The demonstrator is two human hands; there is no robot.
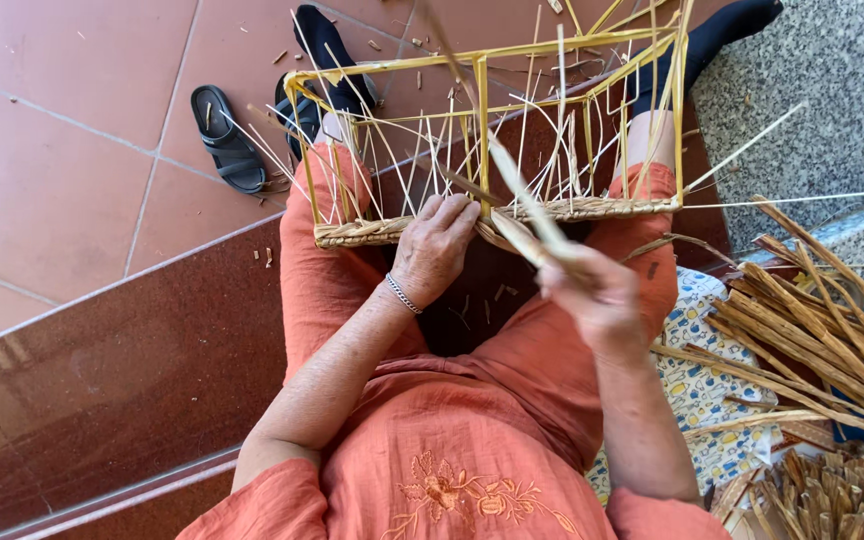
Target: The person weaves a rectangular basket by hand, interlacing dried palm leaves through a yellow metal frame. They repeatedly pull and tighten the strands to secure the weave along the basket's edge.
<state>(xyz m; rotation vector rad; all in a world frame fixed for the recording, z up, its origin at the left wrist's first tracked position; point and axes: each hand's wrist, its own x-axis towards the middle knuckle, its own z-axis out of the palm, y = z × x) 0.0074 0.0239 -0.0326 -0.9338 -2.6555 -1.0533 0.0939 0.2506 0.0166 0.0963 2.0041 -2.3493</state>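
Observation:
A yellow rectangular basket frame [482,60] with thin upright stakes rests on my knees, a woven straw band [362,232] running along its near edge. My left hand [434,245] presses on the woven band near the middle post, fingers curled over the weave. My right hand [597,295], blurred with motion, grips a long flat straw strand [517,195] that rises up and left across the frame. I wear orange clothes and a silver bracelet [403,294] on the left wrist.
A heap of dried straw strips [832,320] lies at my right on a patterned cloth [697,385]. Black sandals [226,140] sit on the red tiled floor beyond my knees. A dark polished step edge [122,350] runs to the left. Straw scraps litter the tiles.

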